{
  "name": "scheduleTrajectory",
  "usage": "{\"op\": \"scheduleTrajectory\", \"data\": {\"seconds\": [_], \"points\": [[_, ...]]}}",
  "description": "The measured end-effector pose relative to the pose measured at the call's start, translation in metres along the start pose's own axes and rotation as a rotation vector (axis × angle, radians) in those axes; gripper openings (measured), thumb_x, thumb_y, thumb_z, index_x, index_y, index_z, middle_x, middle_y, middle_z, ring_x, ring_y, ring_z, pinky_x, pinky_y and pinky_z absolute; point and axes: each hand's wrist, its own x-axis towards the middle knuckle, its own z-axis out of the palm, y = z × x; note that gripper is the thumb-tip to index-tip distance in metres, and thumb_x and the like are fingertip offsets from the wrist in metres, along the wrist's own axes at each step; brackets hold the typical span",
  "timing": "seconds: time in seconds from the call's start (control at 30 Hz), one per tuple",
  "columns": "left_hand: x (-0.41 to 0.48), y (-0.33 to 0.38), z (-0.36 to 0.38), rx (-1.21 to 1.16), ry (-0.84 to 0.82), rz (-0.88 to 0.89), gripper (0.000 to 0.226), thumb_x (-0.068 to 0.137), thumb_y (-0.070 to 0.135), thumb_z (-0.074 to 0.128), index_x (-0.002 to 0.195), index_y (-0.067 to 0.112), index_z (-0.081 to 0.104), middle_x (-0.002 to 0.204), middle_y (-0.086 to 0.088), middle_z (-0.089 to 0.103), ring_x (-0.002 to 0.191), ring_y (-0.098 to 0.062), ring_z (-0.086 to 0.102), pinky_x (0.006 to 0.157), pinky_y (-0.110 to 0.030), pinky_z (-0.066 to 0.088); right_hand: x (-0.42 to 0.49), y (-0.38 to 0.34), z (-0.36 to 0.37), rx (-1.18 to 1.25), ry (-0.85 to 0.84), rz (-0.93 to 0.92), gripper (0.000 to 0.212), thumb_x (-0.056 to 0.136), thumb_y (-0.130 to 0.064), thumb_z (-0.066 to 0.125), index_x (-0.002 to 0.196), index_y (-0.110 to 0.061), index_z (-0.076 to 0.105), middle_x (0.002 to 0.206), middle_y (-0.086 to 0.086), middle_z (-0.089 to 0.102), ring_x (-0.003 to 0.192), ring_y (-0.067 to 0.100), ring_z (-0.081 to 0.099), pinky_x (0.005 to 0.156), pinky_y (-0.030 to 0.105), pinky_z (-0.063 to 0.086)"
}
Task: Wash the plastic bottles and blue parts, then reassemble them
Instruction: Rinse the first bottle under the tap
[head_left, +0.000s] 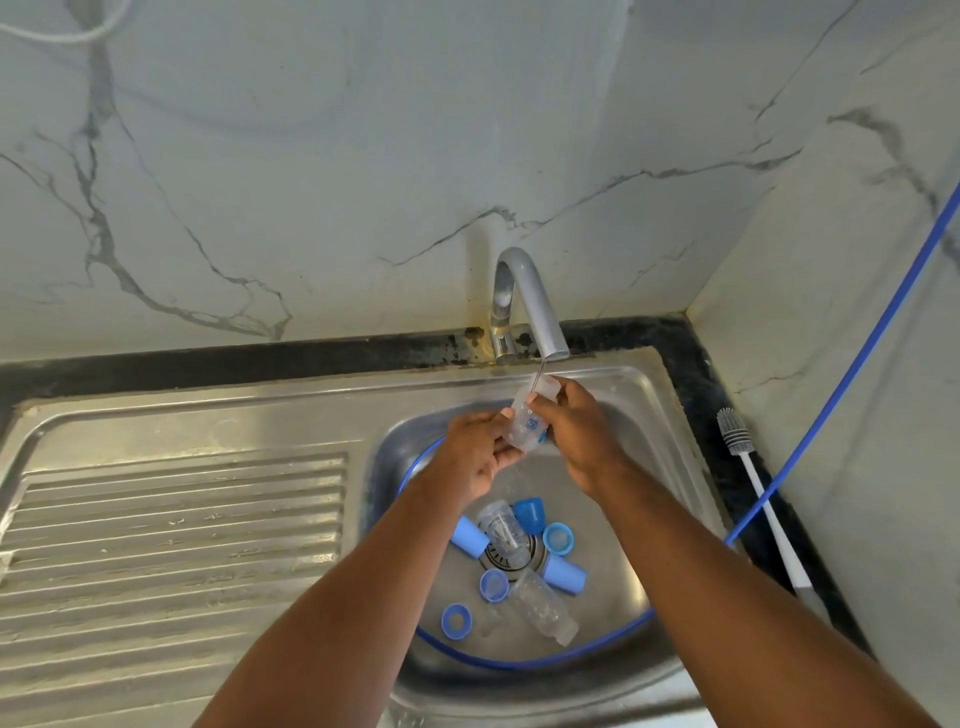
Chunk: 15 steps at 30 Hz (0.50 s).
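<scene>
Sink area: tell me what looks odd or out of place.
A hose drapes over the counter into the sink and loops round the basin floor, around the loose blue parts. Dark patchy grime stains the strip behind the tap. Nothing looks spilled or broken.

Three clear bottles (527, 426) (501, 527) (545, 605), six blue parts (470, 535) (529, 514) (558, 538) (565, 574) (493, 584) (456, 619), one brush (732, 431), one faucet (524, 291) and one blue hose (852, 364) are visible.

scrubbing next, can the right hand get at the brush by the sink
Probably not yet: the right hand grips the bottle. The brush lies close by, only a hose crossing it.
</scene>
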Motion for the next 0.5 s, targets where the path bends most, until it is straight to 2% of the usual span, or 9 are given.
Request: {"op": "scheduleTrajectory", "data": {"seconds": [0.1,0.2,0.33,0.5], "points": [[-0.006,-0.002,-0.015,0.023,0.000,0.014,0.011,0.096,0.009,0.066,0.103,0.001,0.069,0.093,-0.014,0.078,0.087,-0.024,0.076,0.072,-0.033,0.062,-0.006,0.004,-0.003,-0.052,-0.081,-0.017,0.042,0.089,-0.018,0.075,0.128,-0.023,0.059,0.117,0.000,0.070,0.107,0.019,0.068,0.096,0.047,0.057],[-0.009,-0.007,-0.029,0.065,0.020,0.020,0.018,0.092,0.009,0.071,0.108,0.000,0.071,0.099,-0.016,0.077,0.090,-0.024,0.076,0.075,-0.032,0.062,-0.011,0.006,-0.003,-0.104,-0.132,-0.060,0.042,0.085,-0.014,0.079,0.121,-0.028,0.062,0.116,-0.002,0.070,0.108,0.018,0.067,0.095,0.045,0.057],[-0.012,-0.012,-0.034,0.093,0.037,0.051,0.015,0.093,0.003,0.069,0.108,0.001,0.071,0.100,-0.017,0.077,0.092,-0.026,0.076,0.083,-0.036,0.062,-0.020,0.006,0.003,-0.222,-0.199,-0.123,0.052,0.079,-0.016,0.084,0.124,-0.028,0.060,0.115,-0.005,0.068,0.107,0.015,0.065,0.092,0.036,0.057],[-0.019,-0.012,-0.033,0.121,0.063,0.100,0.014,0.096,0.007,0.066,0.108,0.008,0.072,0.100,-0.015,0.077,0.093,-0.024,0.073,0.080,-0.037,0.062,-0.025,0.004,0.007,-0.296,-0.134,-0.160,0.059,0.077,-0.014,0.084,0.129,-0.026,0.058,0.118,-0.006,0.067,0.109,0.013,0.064,0.094,0.035,0.056]]}}
